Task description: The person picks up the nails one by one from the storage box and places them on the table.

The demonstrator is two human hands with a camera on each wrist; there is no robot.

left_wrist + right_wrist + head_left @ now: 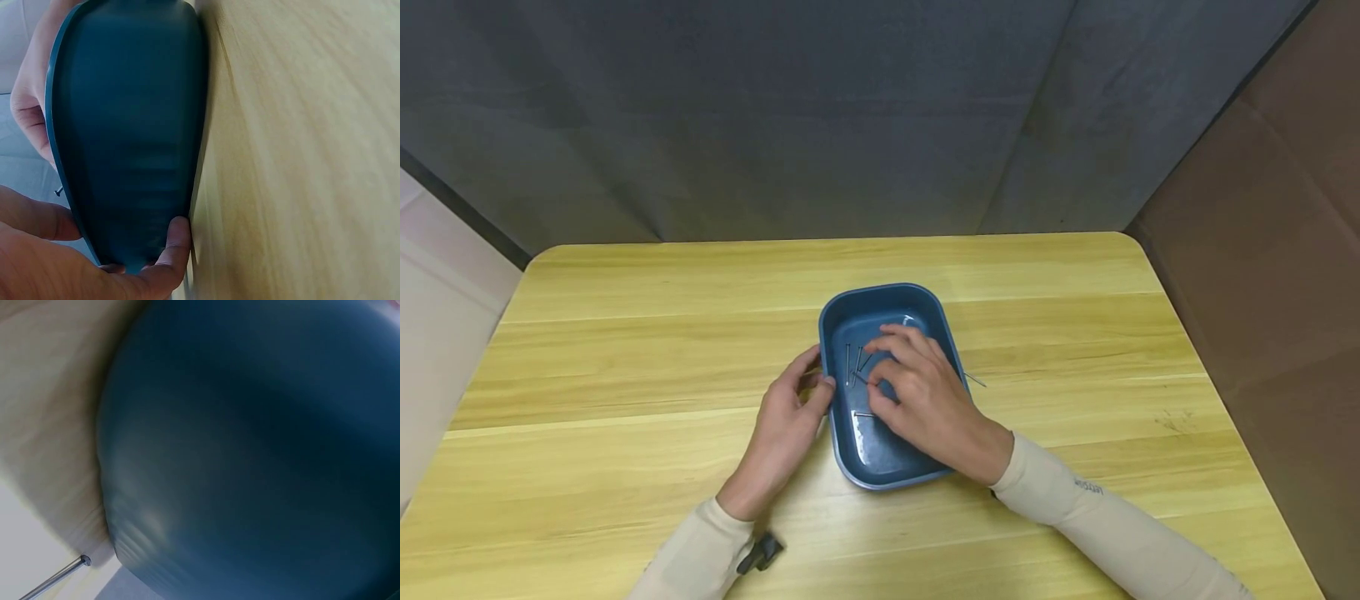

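At the near middle of the pale wooden counter, the left hand grips the left rim of a dark blue rectangular plastic tray, thumb hooked over its edge. The right hand reaches inside, fingertips pinching among thin steel nails. One loose nail lies just right of the tray; a nudge could roll it away, or sharp points could prick fingers.

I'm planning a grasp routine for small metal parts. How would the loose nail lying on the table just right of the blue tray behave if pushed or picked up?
The nail looks thin, straight and rigid, so it would probably roll on the smooth wooden table when nudged sideways. Lying flat, it likely needs a fingertip pinch. It seems very light, unlikely to bend.
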